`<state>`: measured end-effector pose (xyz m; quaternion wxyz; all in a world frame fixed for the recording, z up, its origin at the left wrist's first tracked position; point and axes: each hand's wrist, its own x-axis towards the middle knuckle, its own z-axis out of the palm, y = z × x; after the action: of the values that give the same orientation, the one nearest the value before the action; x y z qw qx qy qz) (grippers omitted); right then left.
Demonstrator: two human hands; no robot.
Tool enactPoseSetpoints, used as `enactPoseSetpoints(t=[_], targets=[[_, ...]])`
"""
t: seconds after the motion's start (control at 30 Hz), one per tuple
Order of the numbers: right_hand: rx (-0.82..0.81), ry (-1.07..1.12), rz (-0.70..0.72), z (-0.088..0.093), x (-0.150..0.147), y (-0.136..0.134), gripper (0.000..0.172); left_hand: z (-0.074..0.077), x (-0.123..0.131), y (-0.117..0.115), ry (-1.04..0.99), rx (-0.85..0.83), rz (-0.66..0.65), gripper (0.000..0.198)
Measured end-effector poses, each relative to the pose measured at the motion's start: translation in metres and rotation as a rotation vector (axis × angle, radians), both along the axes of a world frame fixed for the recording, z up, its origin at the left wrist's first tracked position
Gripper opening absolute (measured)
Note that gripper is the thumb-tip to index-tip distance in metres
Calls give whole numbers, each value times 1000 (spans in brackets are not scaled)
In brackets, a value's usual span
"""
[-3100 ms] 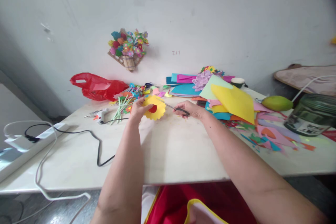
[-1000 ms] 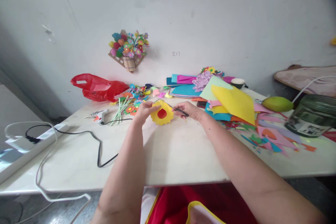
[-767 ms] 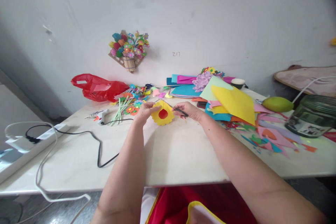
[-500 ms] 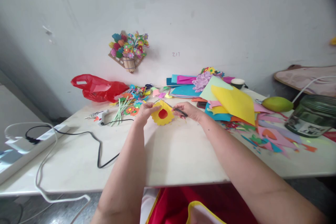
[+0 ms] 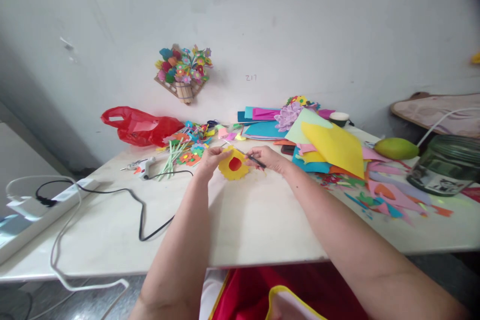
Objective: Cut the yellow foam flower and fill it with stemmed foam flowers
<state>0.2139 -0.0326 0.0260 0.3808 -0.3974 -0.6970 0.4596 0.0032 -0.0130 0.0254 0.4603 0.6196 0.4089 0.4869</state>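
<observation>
Now my left hand (image 5: 211, 159) is pinched shut on the left edge of the yellow paper flower (image 5: 240, 173), thumb and fingers closed on its scalloped rim. The flower is tilted up off the table (image 5: 243, 215), over its middle, and its red centre (image 5: 235, 163) faces me. My right hand (image 5: 268, 158) is just beside the flower on the right. It is curled tight around a thin dark-handled tool that I take to be scissors (image 5: 245, 155), though it is too small in view to be sure. The slim metal end runs up and left across the flower's top edge. Whether the blades are parted I cannot tell.

Left of my hands lie a bundle of green sticks (image 5: 172, 152) and some small paper flowers (image 5: 191, 157). Further left a glue gun (image 5: 144, 166) lies on the table, with a black cable (image 5: 140, 210) nearby. A red plastic bag (image 5: 142, 125) sits by the wall. To my right a yellow sheet (image 5: 335, 147) lies on a heap of coloured sheets (image 5: 262, 127), with a purple flower (image 5: 288, 115) behind it. A green fruit (image 5: 395, 148) and a dark jar (image 5: 442, 165) stand well apart at the far right.
</observation>
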Motion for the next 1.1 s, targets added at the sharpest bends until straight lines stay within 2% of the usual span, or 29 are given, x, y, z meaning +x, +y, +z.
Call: enactPoseSetpoints(t=[0.23,0.47,0.63,0.9,1.1], targets=[[28,-1,3,4,1,-5,49,-5,4,3,-73,-29,-7,35],[54,-36,-7,7,3,-7,77,-11,6,6,-140,-54,-27,33],[105,-102,2,3,5,0,72,-11,8,7,-149,-58,-22,32],[415,-318,-169,-2,4,5,54,-10,11,5,-193,-68,4,31],[426,-296,-200,-4,1,6,51,-12,13,5,-232,-62,-2,29]])
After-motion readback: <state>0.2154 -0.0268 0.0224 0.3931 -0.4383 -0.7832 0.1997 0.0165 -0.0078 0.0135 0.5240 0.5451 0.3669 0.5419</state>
